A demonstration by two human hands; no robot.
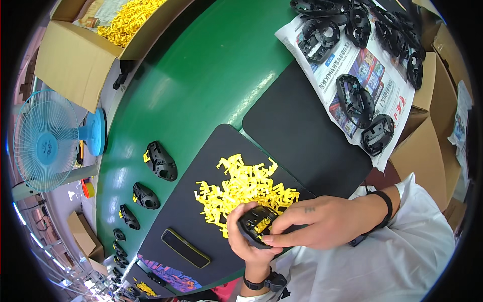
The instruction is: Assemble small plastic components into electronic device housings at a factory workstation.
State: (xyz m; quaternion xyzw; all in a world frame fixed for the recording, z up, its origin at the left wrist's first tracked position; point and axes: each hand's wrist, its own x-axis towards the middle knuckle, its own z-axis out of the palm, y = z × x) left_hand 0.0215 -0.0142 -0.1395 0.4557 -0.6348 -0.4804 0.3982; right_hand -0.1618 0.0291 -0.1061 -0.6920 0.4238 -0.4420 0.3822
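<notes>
My left hand is wrapped round a black computer mouse shell, its inside facing up. A small yellow plastic piece sits inside the shell. My right hand comes in from the right, its thumb and index finger pinched together at that yellow piece. Partly hidden behind the hands, a loose pile of yellow plastic pieces lies on a black mat.
Mouse shells with yellow parts stand in a row on the green table. A phone lies left of my hands. More black shells rest on newspaper at right. A blue fan and cardboard boxes flank the table.
</notes>
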